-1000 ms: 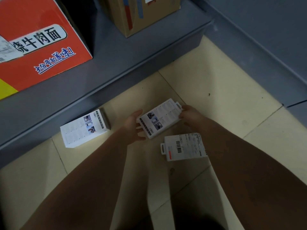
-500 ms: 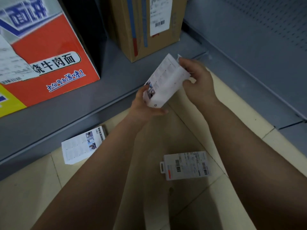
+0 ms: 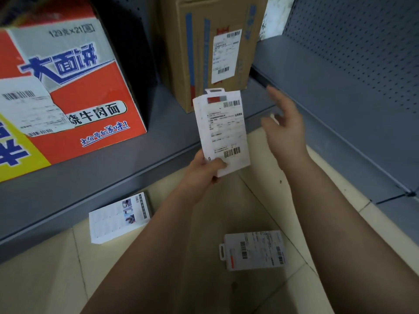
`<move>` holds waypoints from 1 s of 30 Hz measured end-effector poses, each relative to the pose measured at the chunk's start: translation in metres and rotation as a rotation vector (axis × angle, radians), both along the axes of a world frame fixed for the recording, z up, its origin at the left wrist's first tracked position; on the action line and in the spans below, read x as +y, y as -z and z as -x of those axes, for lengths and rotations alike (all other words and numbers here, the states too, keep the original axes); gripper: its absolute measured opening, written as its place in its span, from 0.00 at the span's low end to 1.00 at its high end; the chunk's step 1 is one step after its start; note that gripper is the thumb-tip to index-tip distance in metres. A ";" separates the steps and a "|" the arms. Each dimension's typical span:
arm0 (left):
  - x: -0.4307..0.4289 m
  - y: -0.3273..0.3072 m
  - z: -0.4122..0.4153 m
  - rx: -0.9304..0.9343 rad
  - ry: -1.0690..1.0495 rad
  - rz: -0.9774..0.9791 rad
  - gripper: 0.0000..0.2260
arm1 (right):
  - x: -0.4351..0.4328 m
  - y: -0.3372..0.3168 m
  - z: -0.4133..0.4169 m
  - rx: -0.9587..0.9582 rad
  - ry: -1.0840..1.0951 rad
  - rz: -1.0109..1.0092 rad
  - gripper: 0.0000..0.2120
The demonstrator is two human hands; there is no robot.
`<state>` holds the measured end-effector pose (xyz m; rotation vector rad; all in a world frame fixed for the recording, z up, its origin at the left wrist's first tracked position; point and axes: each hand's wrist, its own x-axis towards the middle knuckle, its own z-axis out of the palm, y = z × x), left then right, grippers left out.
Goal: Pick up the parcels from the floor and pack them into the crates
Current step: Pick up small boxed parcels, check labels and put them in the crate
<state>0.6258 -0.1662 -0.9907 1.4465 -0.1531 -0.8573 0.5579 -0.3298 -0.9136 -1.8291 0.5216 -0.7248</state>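
Upright parcel (image 3: 223, 132), lower corner in the grip of left-hand fingers (image 3: 218, 165); right-hand fingers (image 3: 274, 97) spread, empty, beside it.

The grey shelf (image 3: 95, 177) carries an orange-red carton (image 3: 90, 105) with blue lettering and a yellow corner, and a brown box (image 3: 197, 48) with blue stripes. In front of the shelf, the white parcel (image 3: 222, 130) bears black barcodes and a red-and-grey strip. Below the shelf lie cream floor tiles (image 3: 45, 286).

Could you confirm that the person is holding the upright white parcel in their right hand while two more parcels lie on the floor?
Not quite: in the head view the left hand grips the upright parcel by its lower end; the right hand is open, off it. Two more parcels do lie on the floor: the picture-up parcel and the barcode-up parcel.
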 end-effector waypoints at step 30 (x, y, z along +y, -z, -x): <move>-0.006 -0.143 0.046 -0.034 -0.087 0.052 0.15 | 0.018 -0.063 0.074 0.039 0.012 -0.771 0.21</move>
